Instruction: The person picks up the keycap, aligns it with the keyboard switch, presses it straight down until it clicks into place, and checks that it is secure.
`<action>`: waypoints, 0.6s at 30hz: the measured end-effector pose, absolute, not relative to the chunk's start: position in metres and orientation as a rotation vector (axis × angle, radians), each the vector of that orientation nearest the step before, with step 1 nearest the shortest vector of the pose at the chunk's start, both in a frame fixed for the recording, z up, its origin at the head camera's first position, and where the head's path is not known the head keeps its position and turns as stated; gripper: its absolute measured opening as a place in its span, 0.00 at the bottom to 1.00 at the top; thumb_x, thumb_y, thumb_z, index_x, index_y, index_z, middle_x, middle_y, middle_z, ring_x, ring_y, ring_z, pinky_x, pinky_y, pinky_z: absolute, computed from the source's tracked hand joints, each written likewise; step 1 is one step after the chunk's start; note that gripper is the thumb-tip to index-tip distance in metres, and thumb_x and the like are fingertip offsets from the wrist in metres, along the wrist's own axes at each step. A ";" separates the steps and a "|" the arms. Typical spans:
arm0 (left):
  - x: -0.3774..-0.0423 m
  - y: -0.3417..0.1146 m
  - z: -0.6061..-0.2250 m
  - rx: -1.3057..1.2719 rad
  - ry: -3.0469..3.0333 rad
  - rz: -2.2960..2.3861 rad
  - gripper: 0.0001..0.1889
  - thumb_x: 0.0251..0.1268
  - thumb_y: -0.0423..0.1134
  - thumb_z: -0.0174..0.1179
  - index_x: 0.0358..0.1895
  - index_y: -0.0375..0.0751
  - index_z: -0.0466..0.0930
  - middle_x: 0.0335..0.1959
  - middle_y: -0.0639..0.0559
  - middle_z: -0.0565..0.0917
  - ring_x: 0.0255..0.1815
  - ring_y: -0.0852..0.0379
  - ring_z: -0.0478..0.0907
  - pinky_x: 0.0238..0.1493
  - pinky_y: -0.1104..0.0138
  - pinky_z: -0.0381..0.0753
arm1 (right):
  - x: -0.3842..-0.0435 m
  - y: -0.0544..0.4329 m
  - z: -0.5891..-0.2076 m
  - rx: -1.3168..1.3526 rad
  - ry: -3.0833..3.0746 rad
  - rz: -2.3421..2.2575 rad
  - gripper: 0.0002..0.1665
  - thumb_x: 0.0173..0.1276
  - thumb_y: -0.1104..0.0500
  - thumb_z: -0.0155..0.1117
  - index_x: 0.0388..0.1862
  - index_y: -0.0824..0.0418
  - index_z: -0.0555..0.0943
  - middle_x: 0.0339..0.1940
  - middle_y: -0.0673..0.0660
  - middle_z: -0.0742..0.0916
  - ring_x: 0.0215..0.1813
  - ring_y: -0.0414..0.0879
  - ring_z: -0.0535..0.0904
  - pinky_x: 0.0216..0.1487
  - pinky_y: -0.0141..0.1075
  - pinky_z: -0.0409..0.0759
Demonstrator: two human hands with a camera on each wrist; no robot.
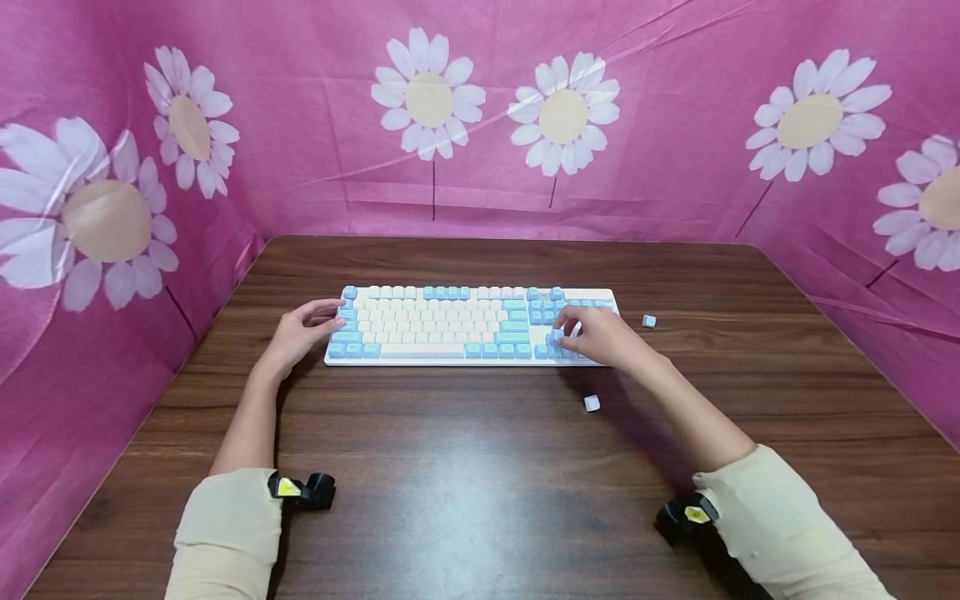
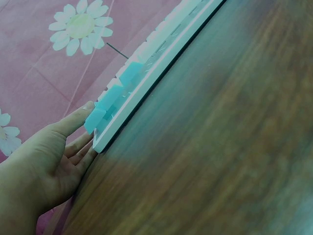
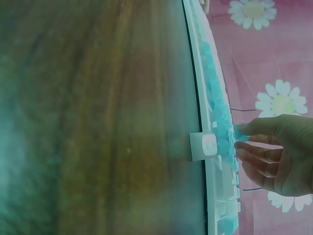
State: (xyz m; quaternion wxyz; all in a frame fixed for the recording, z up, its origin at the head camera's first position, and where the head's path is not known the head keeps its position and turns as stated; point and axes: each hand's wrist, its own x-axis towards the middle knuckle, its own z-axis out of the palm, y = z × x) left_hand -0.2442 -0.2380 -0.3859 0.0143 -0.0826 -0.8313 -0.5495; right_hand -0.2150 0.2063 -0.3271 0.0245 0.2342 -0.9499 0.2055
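A white keyboard [image 1: 431,326] with white and light blue keycaps lies across the table. At its left end my left hand [image 1: 303,329] rests fingers and thumb against the edge. The left wrist view shows the thumb at a blue corner keycap [image 2: 95,120] and the other fingers beside the case. Over the keyboard's right part, my right hand [image 1: 600,333] pinches a light blue keycap [image 3: 241,133] between thumb and forefinger, above a stretch of the board where the white base shows. The right hand's other fingers hang loosely curled.
A loose white keycap [image 1: 592,403] lies on the wooden table [image 1: 420,483] in front of the keyboard's right part. Another loose keycap [image 1: 649,321], pale blue, lies to the right of the keyboard. A pink cloth [image 1: 495,192] with white flowers hangs behind and beside the table.
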 end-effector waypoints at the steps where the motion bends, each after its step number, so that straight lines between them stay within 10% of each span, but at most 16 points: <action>1: -0.244 -0.238 -0.386 -0.256 -2.587 -1.712 0.26 0.63 0.42 0.59 0.60 0.32 0.69 0.57 0.36 0.72 0.56 0.43 0.68 0.50 0.69 0.68 | -0.216 0.206 -0.327 0.720 -2.932 0.632 0.09 0.57 0.61 0.67 0.36 0.63 0.80 0.27 0.52 0.83 0.29 0.46 0.78 0.32 0.41 0.74; 18: -0.244 -0.238 -0.385 -0.246 -2.591 -1.722 0.26 0.63 0.43 0.59 0.61 0.32 0.68 0.57 0.36 0.71 0.56 0.43 0.68 0.52 0.65 0.67 | -0.239 0.206 -0.330 0.620 -2.871 0.684 0.09 0.57 0.63 0.66 0.37 0.65 0.80 0.30 0.57 0.84 0.32 0.51 0.78 0.34 0.43 0.74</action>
